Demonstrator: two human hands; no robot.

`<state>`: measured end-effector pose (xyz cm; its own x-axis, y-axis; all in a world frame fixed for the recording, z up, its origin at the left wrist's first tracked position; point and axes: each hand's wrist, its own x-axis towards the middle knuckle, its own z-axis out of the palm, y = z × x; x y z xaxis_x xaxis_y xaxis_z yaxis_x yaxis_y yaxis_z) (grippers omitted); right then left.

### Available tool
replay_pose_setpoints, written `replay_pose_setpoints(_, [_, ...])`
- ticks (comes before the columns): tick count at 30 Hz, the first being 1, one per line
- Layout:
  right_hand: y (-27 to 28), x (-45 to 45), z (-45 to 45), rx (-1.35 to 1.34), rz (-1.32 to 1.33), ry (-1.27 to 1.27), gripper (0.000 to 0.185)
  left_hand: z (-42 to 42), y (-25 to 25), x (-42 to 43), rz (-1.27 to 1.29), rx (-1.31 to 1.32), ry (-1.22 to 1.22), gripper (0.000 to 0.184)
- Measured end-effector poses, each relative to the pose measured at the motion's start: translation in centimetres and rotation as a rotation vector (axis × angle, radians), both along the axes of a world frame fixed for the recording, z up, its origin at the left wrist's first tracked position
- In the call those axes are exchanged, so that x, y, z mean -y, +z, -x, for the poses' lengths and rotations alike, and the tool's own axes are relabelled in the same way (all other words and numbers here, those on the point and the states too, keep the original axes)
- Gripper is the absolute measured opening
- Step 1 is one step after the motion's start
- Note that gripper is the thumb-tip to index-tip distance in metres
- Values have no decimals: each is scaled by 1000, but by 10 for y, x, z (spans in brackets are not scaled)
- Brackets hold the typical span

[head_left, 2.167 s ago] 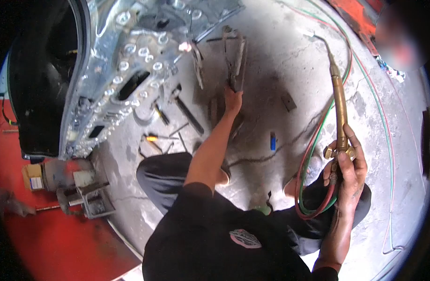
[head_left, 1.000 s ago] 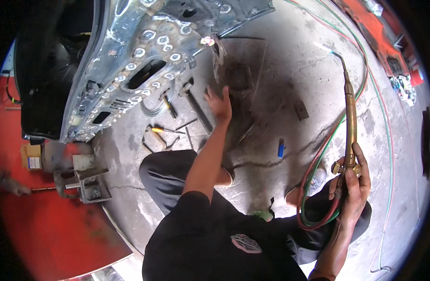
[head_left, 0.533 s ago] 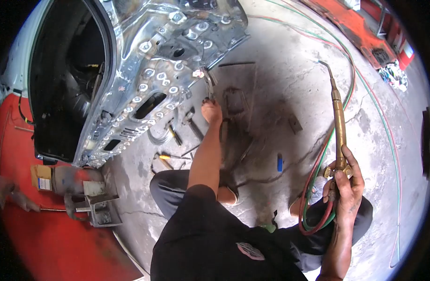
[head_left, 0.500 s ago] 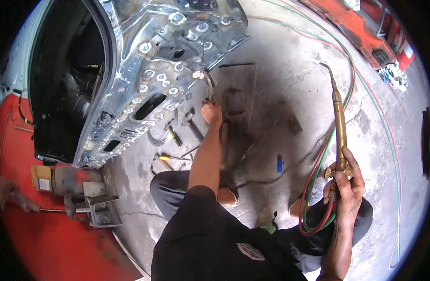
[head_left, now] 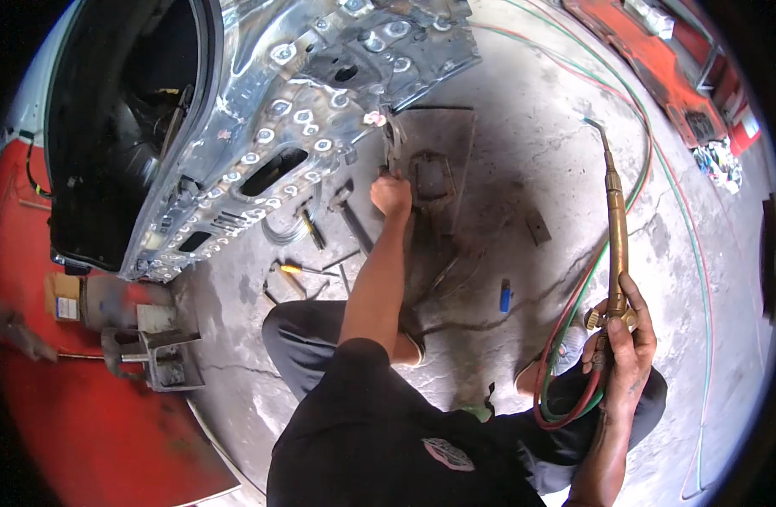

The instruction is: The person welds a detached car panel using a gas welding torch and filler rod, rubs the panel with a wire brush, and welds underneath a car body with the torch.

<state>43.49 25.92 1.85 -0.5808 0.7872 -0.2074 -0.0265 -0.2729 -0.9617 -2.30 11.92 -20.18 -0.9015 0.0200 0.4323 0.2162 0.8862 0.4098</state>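
My left hand (head_left: 391, 196) reaches forward, closed round the handles of metal pliers (head_left: 394, 144). The pliers' jaws are at the edge of a bare metal car body panel (head_left: 270, 135) dotted with round weld marks; whether they grip it I cannot make out. A small pinkish spot shows on the panel beside them. In my right hand (head_left: 626, 338) is a brass gas torch (head_left: 616, 228), held upright by its valve end. Its bent nozzle points up and left, away from the panel. Red and green hoses (head_left: 565, 338) loop from its base.
A hammer (head_left: 350, 220), a yellow-handled screwdriver (head_left: 299, 269) and a blue lighter (head_left: 505, 297) lie on the concrete floor. A metal vise-like block (head_left: 164, 355) stands at left by a red surface (head_left: 109, 431), where another person's hand (head_left: 20, 336) shows. Hoses trail at right.
The view has shifted a little, so the panel's upper part and the pliers sit slightly farther right. Both hands keep their holds.
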Motion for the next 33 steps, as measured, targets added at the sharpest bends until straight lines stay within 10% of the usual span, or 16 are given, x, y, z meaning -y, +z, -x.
replay_pose_setpoints(23, [1, 4, -1, -12, -36, 27, 61, -26, -4, -2, -278, 61, -9, 30])
replay_pose_setpoints(33, [0, 2, -3, 21, -14, 7, 61, -16, -20, 67, 22, 175, 32, 33])
